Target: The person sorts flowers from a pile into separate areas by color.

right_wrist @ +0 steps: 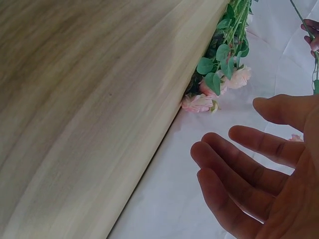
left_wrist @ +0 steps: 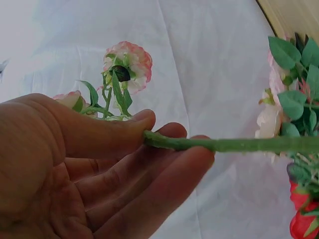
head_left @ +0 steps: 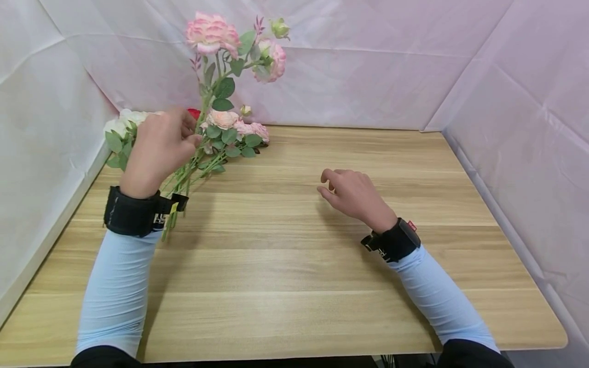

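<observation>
Wooden table [head_left: 294, 266] and pale sheeting frame the head view: your left hand [head_left: 158, 151] lifts a pink rose stem [head_left: 209, 97] above the pile of flowers [head_left: 230, 135]. At the left wrist, thumb and fingers [left_wrist: 149, 164] pinch the stem. At the right wrist, your right hand [right_wrist: 264, 169] hovers loose, holding nothing; next, I judge, it should reach across and steady the stem.

Light wooden table [head_left: 294, 266], pale grain planks running crosswise, rounded corner at near right. White-pink cloth backdrop [head_left: 368, 66] creased, hung behind and along both sides, meeting table's edges. Heap of artificial flowers [head_left: 232, 134] lying flat at far left of table: peach and pink blooms, one red, white ones toward cloth, green leaves, stems pointing nearward
</observation>
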Action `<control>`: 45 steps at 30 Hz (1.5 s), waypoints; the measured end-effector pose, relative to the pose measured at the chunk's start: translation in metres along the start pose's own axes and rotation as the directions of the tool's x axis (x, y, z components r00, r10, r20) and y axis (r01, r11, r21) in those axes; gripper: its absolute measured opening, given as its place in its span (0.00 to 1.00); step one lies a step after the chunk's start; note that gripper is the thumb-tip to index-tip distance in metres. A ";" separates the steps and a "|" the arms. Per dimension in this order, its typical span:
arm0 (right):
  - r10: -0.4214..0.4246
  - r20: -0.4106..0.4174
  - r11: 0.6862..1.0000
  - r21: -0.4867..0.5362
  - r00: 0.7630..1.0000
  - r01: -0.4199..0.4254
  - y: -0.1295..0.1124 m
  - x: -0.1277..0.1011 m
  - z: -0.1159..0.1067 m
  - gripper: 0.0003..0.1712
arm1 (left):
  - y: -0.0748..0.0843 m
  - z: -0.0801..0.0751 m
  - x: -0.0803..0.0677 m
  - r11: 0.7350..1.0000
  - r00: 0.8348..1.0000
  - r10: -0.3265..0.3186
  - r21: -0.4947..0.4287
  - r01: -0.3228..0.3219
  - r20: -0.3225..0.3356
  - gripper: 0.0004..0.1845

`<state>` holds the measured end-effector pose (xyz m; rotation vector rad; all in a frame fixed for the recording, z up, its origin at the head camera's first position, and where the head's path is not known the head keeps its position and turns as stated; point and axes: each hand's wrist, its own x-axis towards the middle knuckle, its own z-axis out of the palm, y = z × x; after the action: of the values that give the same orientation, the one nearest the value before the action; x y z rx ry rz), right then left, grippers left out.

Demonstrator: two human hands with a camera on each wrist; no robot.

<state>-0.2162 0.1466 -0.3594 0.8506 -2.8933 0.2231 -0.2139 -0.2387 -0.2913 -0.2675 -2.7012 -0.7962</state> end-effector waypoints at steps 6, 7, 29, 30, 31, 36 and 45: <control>-0.013 -0.006 1.000 0.007 1.000 0.013 -0.003 0.001 -0.001 0.11 | 0.007 0.002 0.002 0.997 0.992 0.000 -0.082 0.010 0.123 0.12; -0.016 -0.009 1.000 0.009 1.000 0.017 -0.004 0.002 -0.001 0.11 | 0.008 0.002 0.002 0.995 0.989 -0.005 -0.103 0.021 0.148 0.13; -0.127 0.059 0.974 0.198 0.990 0.113 -0.057 0.004 -0.015 0.25 | 0.052 0.058 -0.004 0.909 0.920 0.116 -0.413 0.053 0.374 0.11; -0.130 0.058 0.972 0.203 0.990 0.116 -0.059 0.004 -0.014 0.26 | 0.054 0.059 -0.006 0.903 0.919 0.114 -0.425 0.062 0.376 0.11; -0.128 0.057 0.972 0.208 0.990 0.113 -0.061 0.004 -0.013 0.27 | 0.055 0.060 -0.007 0.896 0.919 0.117 -0.439 0.066 0.376 0.11; -0.116 0.063 0.956 0.278 0.991 0.094 -0.072 0.006 -0.005 0.31 | 0.060 0.065 -0.011 0.861 0.930 0.136 -0.504 0.060 0.343 0.12; -0.112 0.128 0.760 0.650 0.985 0.002 -0.080 0.006 0.006 0.25 | 0.069 0.078 -0.017 0.786 0.928 0.176 -0.614 0.068 0.329 0.12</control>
<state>-0.1783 0.0760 -0.3554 1.0789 -2.9335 1.2712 -0.1993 -0.1399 -0.3254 -0.7068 -2.6370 -1.7664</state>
